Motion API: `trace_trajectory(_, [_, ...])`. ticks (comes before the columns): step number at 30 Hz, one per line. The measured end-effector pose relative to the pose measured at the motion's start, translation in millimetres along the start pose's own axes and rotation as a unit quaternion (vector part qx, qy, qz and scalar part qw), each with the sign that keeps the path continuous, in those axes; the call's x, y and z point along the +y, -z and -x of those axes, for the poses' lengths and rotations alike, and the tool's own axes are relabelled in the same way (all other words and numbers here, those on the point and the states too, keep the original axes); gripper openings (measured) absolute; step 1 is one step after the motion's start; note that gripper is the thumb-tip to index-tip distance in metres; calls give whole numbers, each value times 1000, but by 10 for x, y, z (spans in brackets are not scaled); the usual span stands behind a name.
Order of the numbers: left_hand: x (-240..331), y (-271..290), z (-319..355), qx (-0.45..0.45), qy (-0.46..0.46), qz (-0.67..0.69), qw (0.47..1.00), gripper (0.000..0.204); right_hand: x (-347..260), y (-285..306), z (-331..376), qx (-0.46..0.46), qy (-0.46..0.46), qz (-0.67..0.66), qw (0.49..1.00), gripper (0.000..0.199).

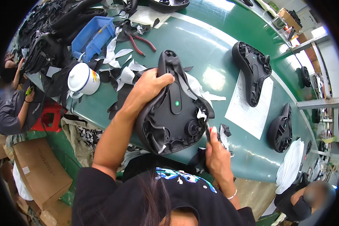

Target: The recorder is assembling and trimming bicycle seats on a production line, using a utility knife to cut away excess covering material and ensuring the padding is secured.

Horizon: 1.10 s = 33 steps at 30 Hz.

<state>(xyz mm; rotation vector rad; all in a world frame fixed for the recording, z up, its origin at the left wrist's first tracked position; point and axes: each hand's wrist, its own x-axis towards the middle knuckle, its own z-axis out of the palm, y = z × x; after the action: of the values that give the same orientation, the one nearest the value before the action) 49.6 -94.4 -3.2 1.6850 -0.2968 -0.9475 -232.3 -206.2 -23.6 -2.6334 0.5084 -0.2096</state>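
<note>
A black bicycle saddle [167, 124] lies tilted, underside up, at the near edge of the green table. My left hand [148, 86] is closed on its narrow nose, with the thumb across the top. My right hand [217, 156] is closed round a slim dark hand tool [207, 131] with a touch of red near the grip; its exact kind is unclear. The tool's tip meets the saddle's right rim, beside a loose whitish flap of cover [201, 114]. Black cover material is folded unevenly inside the rim. A round black knob [193, 128] sits near the tool.
Red-handled pliers [142, 44], a blue bin [92, 37] and a white enamel mug [83, 79] stand beyond scattered scraps. Two more saddles [252, 71] [281, 130] and a printed sheet [246, 109] lie at right. Co-workers [16, 109] [303, 201] sit on both sides.
</note>
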Motion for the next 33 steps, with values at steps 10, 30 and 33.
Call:
trace_trajectory(10, [-278, 3, 572, 91, -68, 91, 989, 43, -370, 236, -401, 174, -52, -195, 964, 57])
trace_trajectory(30, [-140, -406, 265, -12, -361, -271, 892, 21, 184, 343, -591, 95, 41, -203, 974, 55])
trace_trajectory(33, [-125, -436, 233, -1, -344, -250, 905, 25, 87, 373, -690, 12, 151, 33, 988, 57])
